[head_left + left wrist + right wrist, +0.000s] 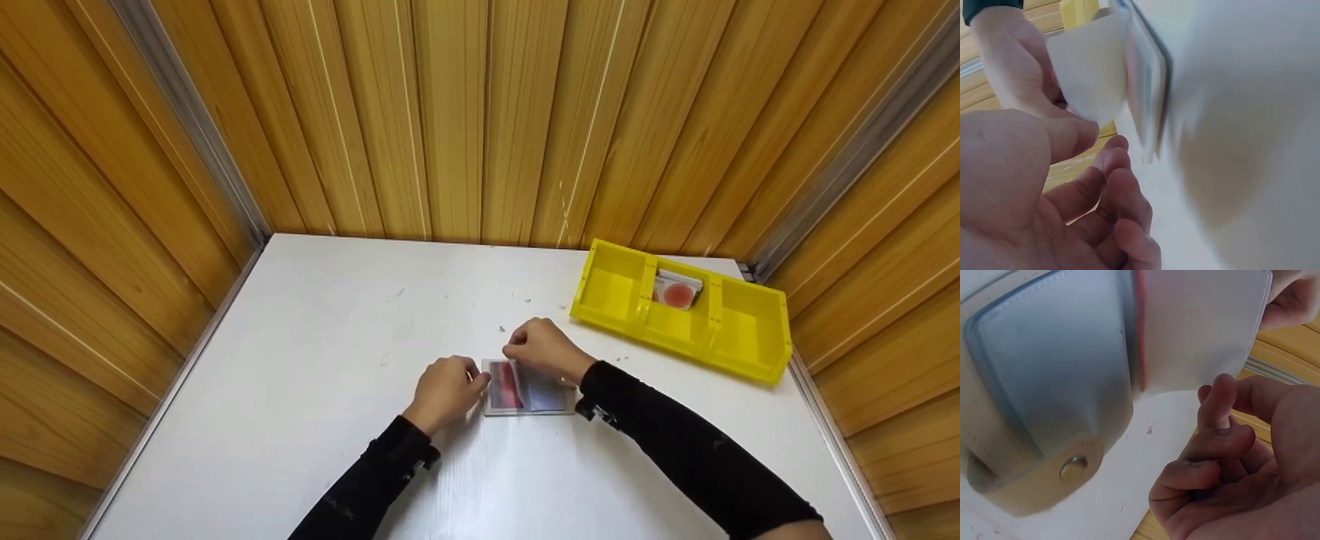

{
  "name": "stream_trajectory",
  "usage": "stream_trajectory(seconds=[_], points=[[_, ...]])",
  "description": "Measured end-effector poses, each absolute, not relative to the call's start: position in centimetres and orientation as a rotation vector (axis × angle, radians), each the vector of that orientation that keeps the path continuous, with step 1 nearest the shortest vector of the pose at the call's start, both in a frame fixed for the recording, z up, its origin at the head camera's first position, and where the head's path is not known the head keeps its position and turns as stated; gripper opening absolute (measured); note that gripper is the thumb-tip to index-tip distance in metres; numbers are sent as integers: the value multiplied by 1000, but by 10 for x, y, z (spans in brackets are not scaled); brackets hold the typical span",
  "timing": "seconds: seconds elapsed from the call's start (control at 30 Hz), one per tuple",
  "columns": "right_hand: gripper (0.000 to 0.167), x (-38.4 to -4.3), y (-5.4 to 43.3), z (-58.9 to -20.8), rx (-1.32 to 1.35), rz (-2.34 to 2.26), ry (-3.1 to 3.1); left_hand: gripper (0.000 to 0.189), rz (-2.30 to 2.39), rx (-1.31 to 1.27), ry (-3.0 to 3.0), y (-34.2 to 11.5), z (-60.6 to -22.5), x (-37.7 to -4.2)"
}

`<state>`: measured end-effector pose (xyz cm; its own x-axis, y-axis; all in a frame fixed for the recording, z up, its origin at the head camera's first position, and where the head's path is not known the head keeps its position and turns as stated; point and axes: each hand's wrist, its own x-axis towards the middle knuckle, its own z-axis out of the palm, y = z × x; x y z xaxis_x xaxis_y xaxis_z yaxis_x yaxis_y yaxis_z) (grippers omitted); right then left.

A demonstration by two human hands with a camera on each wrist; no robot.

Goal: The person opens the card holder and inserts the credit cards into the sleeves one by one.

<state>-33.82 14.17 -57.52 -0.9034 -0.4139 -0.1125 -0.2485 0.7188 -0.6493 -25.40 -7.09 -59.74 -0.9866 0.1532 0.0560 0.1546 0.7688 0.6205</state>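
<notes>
A card holder with clear sleeves lies opened on the white table, something red showing under its left part. My right hand is at its far edge; thumb and fingertip pinch the lower corner of a raised whitish page. A tan strap with a brass snap hangs on the holder's side in the right wrist view. At the left edge is my left hand, its fingers loosely bent. In the left wrist view its thumb and fingertips hold nothing, close to the page.
A yellow three-compartment bin stands at the table's back right. Its middle compartment holds a clear case with a red disc. Wood-patterned walls enclose the back and sides of the white table. Small dark specks dot the tabletop.
</notes>
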Motion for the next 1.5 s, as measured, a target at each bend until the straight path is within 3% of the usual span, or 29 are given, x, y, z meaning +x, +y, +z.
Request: stream_trajectory(seconds=[0.37,0.7,1.23,1.5], points=[[19,-342,126,-589,-558,-880,2692,21,-1022,-318,-2914,-69,-585,-251],[17,-341,131,-590,-586,-907,2645,25,-1019,-301,-2984,-62,-595,-253],[18,-318,174,-582,-660,-880,2676,32,-1018,-257,-2989,-65,-611,-255],[17,-317,214,-573,-548,-875,2682,34,-1049,-256,-2989,-67,-612,-253]])
